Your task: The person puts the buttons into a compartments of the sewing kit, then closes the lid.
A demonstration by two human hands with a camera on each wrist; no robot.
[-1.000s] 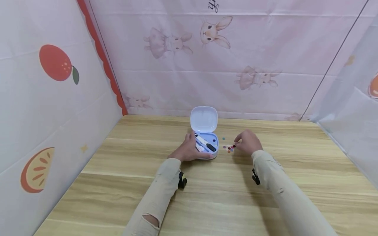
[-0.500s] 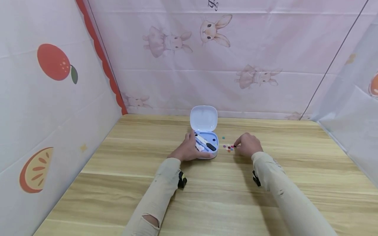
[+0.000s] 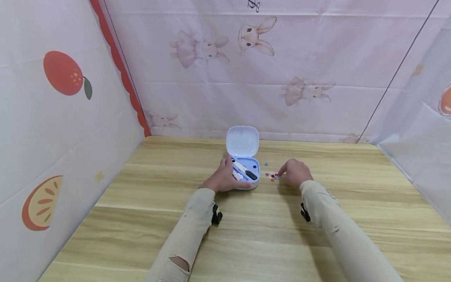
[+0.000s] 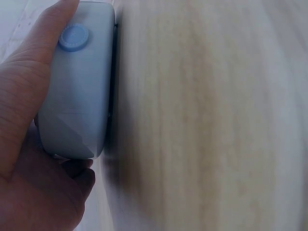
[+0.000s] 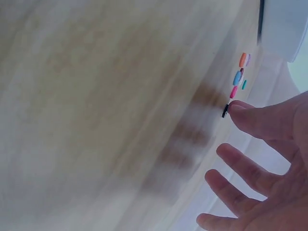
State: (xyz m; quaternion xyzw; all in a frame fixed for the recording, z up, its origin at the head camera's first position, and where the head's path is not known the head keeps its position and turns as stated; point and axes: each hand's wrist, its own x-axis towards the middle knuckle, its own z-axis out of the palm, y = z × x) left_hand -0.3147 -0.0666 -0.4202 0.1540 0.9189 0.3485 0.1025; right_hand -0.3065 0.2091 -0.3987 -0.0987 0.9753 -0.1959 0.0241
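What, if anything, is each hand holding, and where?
Left hand: open light-blue rounded plastic box, by its front and left side. Right hand: at a small black round disc; grip can't be told.

Left fingers [image 4: 84, 181] gripping, right fingers [image 5: 255, 118] pinching

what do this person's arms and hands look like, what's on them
Long beige sleeves on both arms; the left sleeve has a torn hole along the forearm, the right sleeve small marks. The left hand and right hand are gloveless. Black devices sit at both wrists, the left's with yellow.
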